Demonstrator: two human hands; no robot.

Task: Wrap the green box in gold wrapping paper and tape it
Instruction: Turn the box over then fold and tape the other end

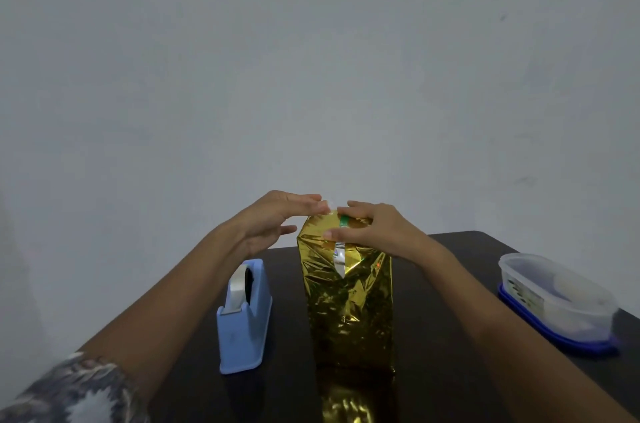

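- The tall green box, cased in crinkled gold foil wrapping paper, stands upright mid dark desk; a green sliver shows on top.
- Right hand: grip closed over the box top, thumb on the taped front fold.
- Left hand: grip slack, straight fingertips touching the top edge.
- Blue plastic tape dispenser stands just left.

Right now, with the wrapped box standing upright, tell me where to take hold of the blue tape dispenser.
Take the tape dispenser by its two flat side walls, below the exposed roll, coming from above with the left hand, probably. It stands upright, apart from the gold-wrapped box.
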